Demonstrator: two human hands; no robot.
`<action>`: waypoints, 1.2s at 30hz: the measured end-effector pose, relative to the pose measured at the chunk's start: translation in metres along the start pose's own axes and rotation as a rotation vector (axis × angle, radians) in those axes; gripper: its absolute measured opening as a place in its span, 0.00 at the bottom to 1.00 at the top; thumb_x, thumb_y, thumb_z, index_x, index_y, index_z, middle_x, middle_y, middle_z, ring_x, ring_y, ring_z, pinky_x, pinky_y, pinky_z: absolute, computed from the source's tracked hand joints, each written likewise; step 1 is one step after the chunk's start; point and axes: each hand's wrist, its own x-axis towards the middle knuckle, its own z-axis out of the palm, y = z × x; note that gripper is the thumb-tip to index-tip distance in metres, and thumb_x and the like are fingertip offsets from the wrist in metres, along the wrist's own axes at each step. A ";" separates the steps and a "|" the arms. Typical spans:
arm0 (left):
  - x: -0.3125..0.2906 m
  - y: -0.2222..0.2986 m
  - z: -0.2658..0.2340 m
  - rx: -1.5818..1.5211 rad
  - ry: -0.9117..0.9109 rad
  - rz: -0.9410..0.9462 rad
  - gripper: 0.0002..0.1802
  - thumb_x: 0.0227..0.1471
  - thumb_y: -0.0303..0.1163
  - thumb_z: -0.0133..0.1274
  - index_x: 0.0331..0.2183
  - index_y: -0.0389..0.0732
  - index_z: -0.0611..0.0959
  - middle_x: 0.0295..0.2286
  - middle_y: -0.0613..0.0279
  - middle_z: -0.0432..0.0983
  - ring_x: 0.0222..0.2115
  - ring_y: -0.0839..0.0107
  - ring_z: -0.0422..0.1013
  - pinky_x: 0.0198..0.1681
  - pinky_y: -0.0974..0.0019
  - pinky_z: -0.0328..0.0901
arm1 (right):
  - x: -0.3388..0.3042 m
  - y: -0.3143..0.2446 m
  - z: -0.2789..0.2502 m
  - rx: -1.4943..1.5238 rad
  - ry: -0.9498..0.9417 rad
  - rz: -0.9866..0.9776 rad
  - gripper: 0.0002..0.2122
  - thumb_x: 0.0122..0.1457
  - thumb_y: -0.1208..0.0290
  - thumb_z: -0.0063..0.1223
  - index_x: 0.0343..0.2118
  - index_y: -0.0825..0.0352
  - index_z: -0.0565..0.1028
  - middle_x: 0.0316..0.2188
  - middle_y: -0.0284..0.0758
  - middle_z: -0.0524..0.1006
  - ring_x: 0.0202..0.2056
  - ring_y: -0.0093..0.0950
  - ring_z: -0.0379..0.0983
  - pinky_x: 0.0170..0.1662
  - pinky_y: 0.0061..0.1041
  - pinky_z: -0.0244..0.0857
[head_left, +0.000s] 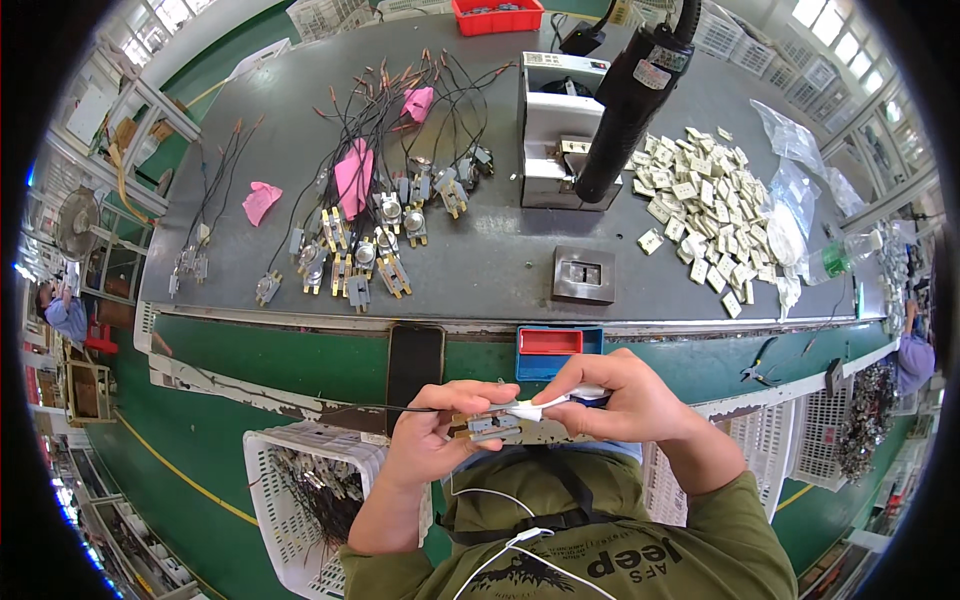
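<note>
In front of my body, my left hand [435, 432] pinches a grey component [495, 429] with metal parts, and a black wire [360, 407] runs off it to the left. My right hand [628, 402], fingers closed, grips a slim white piece [528, 409] whose tip meets the component's upper edge. Something dark blue shows beside the right fingers; its kind is unclear. Beyond the hands, a blue tray [526, 370] with a red inner box [551, 342] and a dark phone [415, 362] lie at the table's near side.
Wired components [365, 250] and pink scraps [262, 201] cover the table's left. A black electric screwdriver [632, 110] hangs by a metal box machine [540, 185]. A steel block [584, 290], heaped cream pieces [710, 210] and a bottle [840, 258] lie rightward. Pliers [760, 365] and a white basket [268, 500] flank me.
</note>
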 end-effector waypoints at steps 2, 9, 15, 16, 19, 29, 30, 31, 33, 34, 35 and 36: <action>-0.001 0.000 0.000 -0.010 0.002 -0.008 0.25 0.36 0.19 0.64 0.38 0.40 0.70 0.40 0.45 0.73 0.45 0.53 0.70 0.47 0.53 0.68 | 0.000 -0.002 0.000 -0.023 0.002 0.003 0.06 0.54 0.75 0.55 0.34 0.67 0.76 0.22 0.31 0.77 0.23 0.16 0.72 0.28 0.18 0.65; -0.001 -0.001 -0.001 -0.024 0.005 -0.007 0.26 0.37 0.20 0.65 0.38 0.40 0.69 0.39 0.46 0.73 0.45 0.53 0.70 0.47 0.53 0.68 | 0.000 -0.004 0.000 -0.062 0.013 -0.002 0.06 0.53 0.75 0.55 0.35 0.67 0.76 0.25 0.33 0.79 0.25 0.21 0.75 0.30 0.20 0.67; -0.001 0.001 0.001 -0.055 0.024 -0.029 0.26 0.36 0.21 0.65 0.38 0.39 0.70 0.39 0.46 0.73 0.45 0.53 0.70 0.47 0.53 0.68 | 0.000 -0.002 0.000 -0.102 0.011 -0.046 0.07 0.53 0.75 0.56 0.35 0.67 0.76 0.25 0.33 0.79 0.25 0.24 0.75 0.30 0.21 0.67; -0.001 0.000 0.000 -0.054 0.023 -0.029 0.26 0.36 0.21 0.65 0.38 0.39 0.70 0.39 0.46 0.73 0.45 0.53 0.70 0.47 0.53 0.68 | 0.000 0.000 -0.001 -0.112 0.003 -0.067 0.07 0.53 0.75 0.55 0.35 0.67 0.76 0.25 0.33 0.79 0.24 0.23 0.75 0.30 0.21 0.67; -0.001 -0.002 0.000 -0.030 0.016 -0.015 0.26 0.36 0.21 0.65 0.38 0.40 0.70 0.39 0.46 0.73 0.45 0.53 0.70 0.47 0.53 0.68 | 0.000 0.001 0.000 -0.054 0.000 -0.045 0.06 0.54 0.74 0.55 0.36 0.67 0.76 0.24 0.32 0.78 0.23 0.20 0.73 0.28 0.20 0.66; 0.000 0.000 -0.001 0.028 -0.009 0.031 0.26 0.36 0.19 0.65 0.38 0.40 0.70 0.39 0.46 0.73 0.45 0.53 0.70 0.48 0.53 0.68 | -0.001 -0.005 -0.002 0.139 -0.050 0.169 0.08 0.57 0.70 0.53 0.37 0.67 0.75 0.19 0.28 0.74 0.18 0.13 0.67 0.20 0.14 0.60; 0.001 0.000 -0.001 0.032 -0.007 0.029 0.26 0.35 0.19 0.65 0.38 0.40 0.70 0.39 0.46 0.73 0.45 0.53 0.70 0.48 0.53 0.68 | -0.001 -0.005 -0.002 0.138 -0.049 0.169 0.08 0.57 0.70 0.53 0.37 0.67 0.75 0.19 0.28 0.74 0.18 0.13 0.67 0.20 0.14 0.60; 0.000 0.000 -0.001 0.034 -0.005 0.030 0.26 0.35 0.19 0.65 0.38 0.40 0.70 0.39 0.46 0.73 0.45 0.53 0.70 0.48 0.53 0.68 | -0.001 -0.007 -0.003 0.135 -0.040 0.177 0.08 0.57 0.70 0.53 0.37 0.67 0.75 0.19 0.28 0.74 0.18 0.13 0.67 0.20 0.14 0.60; -0.001 0.001 -0.001 0.007 0.010 0.006 0.26 0.35 0.19 0.65 0.38 0.40 0.70 0.39 0.46 0.73 0.45 0.52 0.70 0.47 0.53 0.68 | 0.000 -0.008 -0.002 0.131 -0.033 0.183 0.08 0.58 0.70 0.53 0.36 0.67 0.75 0.18 0.28 0.74 0.18 0.13 0.67 0.20 0.14 0.60; -0.001 0.001 -0.001 0.006 0.009 0.006 0.26 0.35 0.19 0.65 0.38 0.40 0.70 0.39 0.46 0.73 0.45 0.52 0.70 0.47 0.53 0.68 | 0.000 -0.007 -0.002 0.106 -0.039 0.152 0.07 0.57 0.70 0.53 0.36 0.67 0.75 0.18 0.28 0.74 0.18 0.13 0.68 0.20 0.15 0.60; -0.001 0.001 -0.001 0.015 0.010 0.005 0.26 0.35 0.19 0.65 0.38 0.40 0.70 0.40 0.46 0.73 0.46 0.52 0.70 0.47 0.53 0.68 | 0.000 -0.006 -0.002 0.081 -0.044 0.121 0.07 0.57 0.71 0.53 0.36 0.67 0.75 0.18 0.28 0.74 0.18 0.13 0.68 0.21 0.15 0.60; -0.001 0.001 -0.001 0.024 0.010 0.004 0.26 0.36 0.19 0.65 0.38 0.40 0.70 0.40 0.46 0.73 0.46 0.52 0.70 0.47 0.54 0.68 | 0.000 -0.006 -0.002 0.081 -0.043 0.121 0.07 0.57 0.71 0.53 0.36 0.67 0.75 0.18 0.28 0.74 0.18 0.13 0.68 0.21 0.15 0.60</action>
